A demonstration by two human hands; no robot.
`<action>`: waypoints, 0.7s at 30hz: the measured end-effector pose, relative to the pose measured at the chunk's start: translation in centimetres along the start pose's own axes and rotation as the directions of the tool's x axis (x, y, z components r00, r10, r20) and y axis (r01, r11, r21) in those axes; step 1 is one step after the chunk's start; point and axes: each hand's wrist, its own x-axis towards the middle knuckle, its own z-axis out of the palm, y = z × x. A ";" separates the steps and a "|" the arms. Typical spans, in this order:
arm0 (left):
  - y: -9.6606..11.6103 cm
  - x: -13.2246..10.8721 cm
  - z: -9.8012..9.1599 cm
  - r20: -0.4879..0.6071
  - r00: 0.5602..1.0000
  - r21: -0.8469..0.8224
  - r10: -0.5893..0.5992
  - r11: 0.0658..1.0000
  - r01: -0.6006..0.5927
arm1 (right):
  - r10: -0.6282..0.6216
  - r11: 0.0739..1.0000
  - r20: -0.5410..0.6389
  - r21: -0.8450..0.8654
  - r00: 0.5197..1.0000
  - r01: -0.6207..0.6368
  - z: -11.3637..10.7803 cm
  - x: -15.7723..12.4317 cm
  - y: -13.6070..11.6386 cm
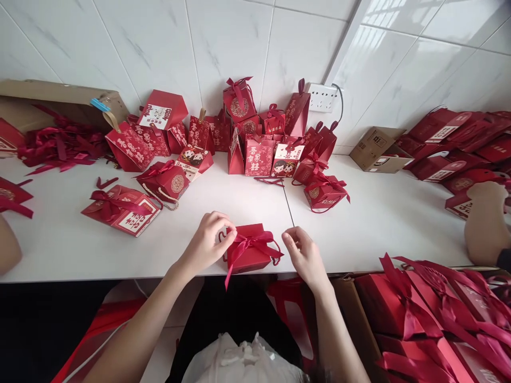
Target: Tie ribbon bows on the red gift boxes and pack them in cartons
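Observation:
A red gift box (248, 260) stands at the table's front edge, right before me. Across its top lies a red satin ribbon (252, 242) tied in a bow, one tail hanging over the front. Twisted red cord handles (276, 258) show at its sides. My left hand (212, 239) is at the box's left upper edge, thumb and forefinger pinched at the bow's left loop. To the right of the box, my right hand (305, 255) hovers with fingers loosely curled and thumb apart. It touches neither the bow nor the box, and nothing shows in it.
Finished-looking red boxes (259, 154) cluster along the tiled wall. A bowed box (122, 209) lies at left, near a ribbon heap (64, 141). On the right are stacked boxes (447, 125), another person's arm (487, 223) and a carton (351, 314) of bowed boxes below table height.

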 end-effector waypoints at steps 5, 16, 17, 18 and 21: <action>-0.3 -0.2 -0.4 0.085 0.996 -0.045 -0.009 0.999 0.013 | -0.163 0.982 0.252 0.132 0.954 0.133 0.9 2.2 -0.1; -0.2 -0.4 -0.8 0.236 0.971 -0.062 -0.035 0.997 0.051 | -0.265 0.926 0.369 0.356 0.891 0.128 1.3 3.9 0.3; -0.1 -0.4 -0.8 0.242 0.970 -0.066 -0.038 0.996 0.056 | -0.256 0.929 0.372 0.351 0.892 0.120 1.3 4.0 0.4; -0.1 -0.3 -0.8 0.242 0.969 -0.069 -0.048 0.995 0.066 | -0.240 0.932 0.375 0.348 0.895 0.104 1.4 4.1 0.5; -0.1 -0.1 -0.7 0.243 0.966 -0.086 -0.088 0.990 0.111 | -0.188 0.935 0.387 0.351 0.903 0.044 1.9 4.2 0.9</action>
